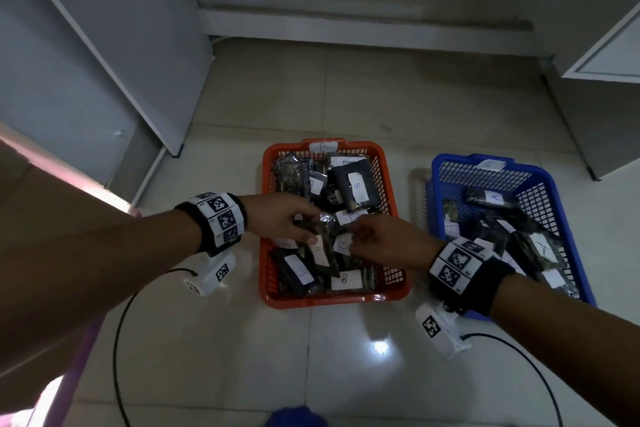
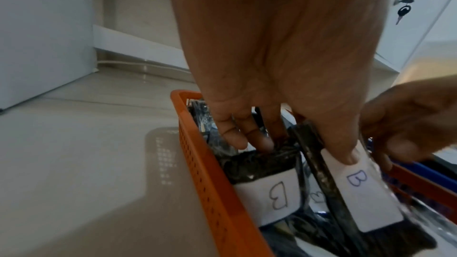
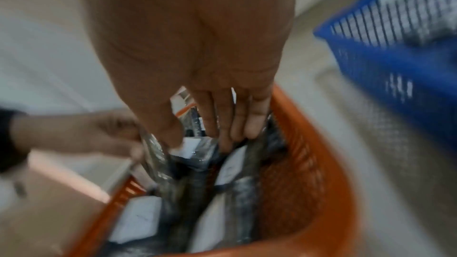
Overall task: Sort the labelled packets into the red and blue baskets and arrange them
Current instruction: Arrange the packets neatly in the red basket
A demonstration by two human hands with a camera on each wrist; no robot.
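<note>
The red basket sits on the floor, full of dark packets with white B labels. To its right, the blue basket holds packets labelled A. Both hands are over the middle of the red basket. My left hand pinches a dark packet with a B label, thumb on the label's top, fingers behind it. My right hand pinches another labelled packet between thumb and fingers; the right wrist view is blurred. A second B packet stands by the basket's left wall.
Pale tiled floor surrounds the baskets. Grey cabinets stand at left and right, with a step behind. Black cables trail from both wrist cameras across the floor. A brown surface fills the left foreground.
</note>
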